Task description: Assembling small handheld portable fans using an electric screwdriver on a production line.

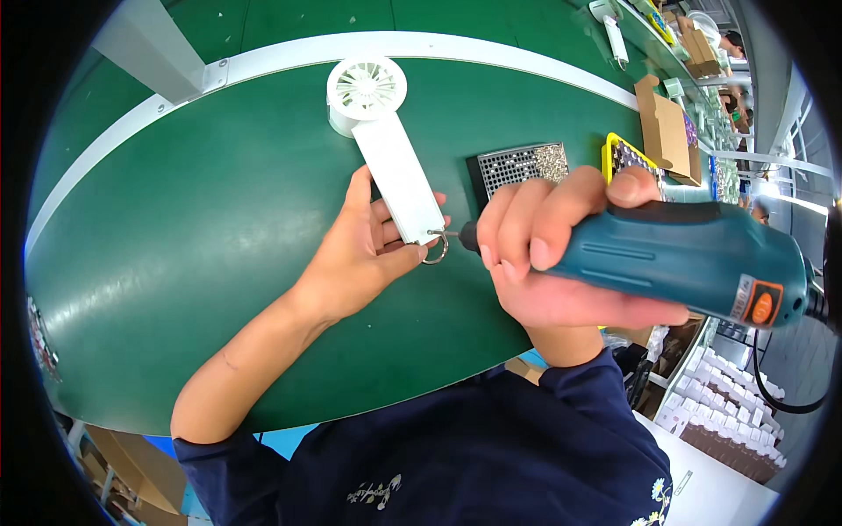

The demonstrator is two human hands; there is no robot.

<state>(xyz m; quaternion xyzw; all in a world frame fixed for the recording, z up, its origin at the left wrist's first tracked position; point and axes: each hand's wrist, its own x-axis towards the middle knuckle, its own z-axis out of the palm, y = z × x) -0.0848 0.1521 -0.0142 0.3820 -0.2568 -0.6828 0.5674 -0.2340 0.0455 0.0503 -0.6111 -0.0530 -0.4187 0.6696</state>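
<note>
My left hand (361, 248) is closed around the lower part of a white handheld fan (396, 171). The fan's round slatted head points away from me, and its handle end faces my body. A metal ring (437, 252) hangs at that end, beside my left thumb. In my right hand (561, 245) I grip a teal electric screwdriver (684, 254), held nearly level. Its thin bit meets the handle end near the ring; whether a screw sits on the tip is too small to tell. A black screw tray (504, 167) with small silver screws lies just beyond my right hand.
A yellow-rimmed tray (611, 151) and an open cardboard box (664, 131) stand at the right on the green table (175, 289). A white metal rail (289, 54) curves across the far side. The screwdriver's black cable (761, 377) loops down at the right. Stacked white parts (724, 403) sit lower right.
</note>
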